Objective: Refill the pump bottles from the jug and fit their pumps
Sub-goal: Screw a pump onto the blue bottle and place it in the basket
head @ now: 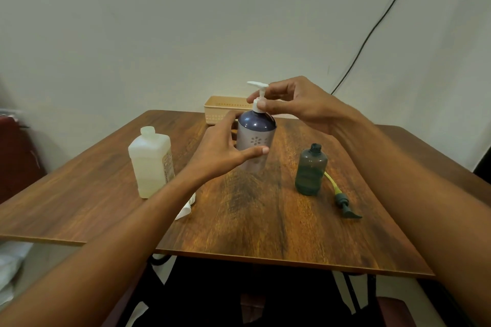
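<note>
Fingers [276, 90] of R hand [300, 103] pinch white pump [257, 84] on purple bottle [256, 127]; L hand [220, 148] fingers clamp bottle's body.

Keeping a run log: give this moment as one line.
left hand: grips purple bottle; right hand: pinches its white pump; green bottle: open, green pump beside; jug: uncapped

Head-worn view, down over table [247, 223]
</note>
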`<state>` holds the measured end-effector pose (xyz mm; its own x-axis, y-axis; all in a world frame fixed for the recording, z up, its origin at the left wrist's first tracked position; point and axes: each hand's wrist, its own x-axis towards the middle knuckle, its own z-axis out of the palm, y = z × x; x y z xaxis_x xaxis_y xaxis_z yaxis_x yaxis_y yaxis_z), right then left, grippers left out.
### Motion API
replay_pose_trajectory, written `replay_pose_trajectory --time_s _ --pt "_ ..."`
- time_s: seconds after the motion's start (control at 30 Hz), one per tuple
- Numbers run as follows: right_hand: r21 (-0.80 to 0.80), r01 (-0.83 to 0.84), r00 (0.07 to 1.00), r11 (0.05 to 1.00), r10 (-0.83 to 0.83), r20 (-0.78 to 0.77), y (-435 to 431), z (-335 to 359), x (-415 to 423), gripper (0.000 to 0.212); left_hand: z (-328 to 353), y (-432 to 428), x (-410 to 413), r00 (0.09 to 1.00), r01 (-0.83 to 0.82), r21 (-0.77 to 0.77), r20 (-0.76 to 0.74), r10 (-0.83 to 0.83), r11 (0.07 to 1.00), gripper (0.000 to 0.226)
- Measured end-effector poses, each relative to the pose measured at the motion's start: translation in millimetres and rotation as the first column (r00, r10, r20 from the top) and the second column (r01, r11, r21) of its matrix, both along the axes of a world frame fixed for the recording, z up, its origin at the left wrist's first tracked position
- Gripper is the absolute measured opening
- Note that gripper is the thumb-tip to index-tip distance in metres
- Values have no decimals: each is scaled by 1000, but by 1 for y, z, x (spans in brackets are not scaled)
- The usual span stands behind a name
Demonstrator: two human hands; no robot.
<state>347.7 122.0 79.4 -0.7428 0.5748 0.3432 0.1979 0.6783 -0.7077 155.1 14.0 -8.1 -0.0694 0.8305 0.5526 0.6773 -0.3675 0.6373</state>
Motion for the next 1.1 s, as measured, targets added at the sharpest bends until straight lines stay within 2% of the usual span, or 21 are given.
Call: replay_pose_trajectory --time_s 0.1,0.17,0.23,0.33,0.4,0.53,0.6,0.73,0.8,0.9,1.03,1.1 --pt "93 127 990 987 -121 -69 -2 -7 -13 43 -1 0 1 1000 4 18 -13 -4 1000 98" --pt "152 194 980 969 -187 -62 -4 -13 -19 52 -2 0 1 1000 10 9 -7 -10 1000 99" --pt "61 154 987 986 -151 -51 -2 -13 -17 48 -2 0 1 1000 6 -4 4 -6 1000 100" --pt "-121 -21 999 992 16 -48 2 -4 -3 38 1 0 1 1000 10 -10 3 -10 1000 99" --pt "-111 -44 998 993 39 -49 5 -4 1 36 2 -2 2 1000 19 -3 2 -19 1000 98" --pt "-27 105 989 994 -108 -98 7 -11 -12 46 3 -4 7 1000 9 11 -5 -9 1000 97" --pt "10 150 986 989 -148 -75 5 -13 -16 51 3 -4 9 1000 0 5 -5 0 1000 94" --pt "-131 -32 999 991 27 -36 3 0 -1 45 7 -4 9 1000 -10 2 2 10 1000 90" --pt "-124 -58 997 991 52 -54 5 5 6 39 9 -4 9 1000 -14 0 0 14 1000 87" --pt "-26 51 995 998 -53 -84 3 4 -2 39 9 -5 11 1000 -12 1 -7 12 1000 88" --pt "117 219 975 969 -213 -61 0 -6 -14 61 8 -7 13 1000 -14 0 -5 14 1000 90" --pt "-1 136 991 991 -136 -6 1 -7 -10 59 8 -6 11 1000 -16 -3 5 16 1000 89"
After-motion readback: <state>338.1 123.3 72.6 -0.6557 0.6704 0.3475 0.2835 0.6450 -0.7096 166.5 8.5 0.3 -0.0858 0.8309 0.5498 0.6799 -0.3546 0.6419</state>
